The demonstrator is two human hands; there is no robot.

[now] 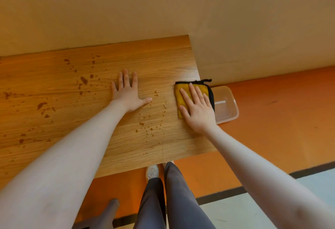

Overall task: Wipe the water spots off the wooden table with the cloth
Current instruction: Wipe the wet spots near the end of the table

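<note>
Pressing down on the yellow cloth (183, 100), the right hand (196, 109) is lying flat with its fingers (193, 92) straight and slightly spread, not curled around anything. The cloth is sitting folded under those fingers, at the right end of the wooden table (54, 76), its black edge sticking out past the fingertips. The left hand (127, 94) is resting palm down on bare wood, fingers fanned apart and the thumb pointing toward the cloth, holding nothing.

By my reading, the wiping is only just starting: water spots (148, 127) are lying between the two hands and below the left thumb, and many more are spreading well beyond the left hand's little finger. The next move is probably calling for a sweep of the cloth leftward, away from the table's end, with steady downward pressure through the flat fingers so the droplets are soaked up rather than smeared.

Counting: one cloth, one table, two hands, and one clear plastic tub (226, 107) sitting on the floor just beyond the right hand. The spots are too many to count.
</note>
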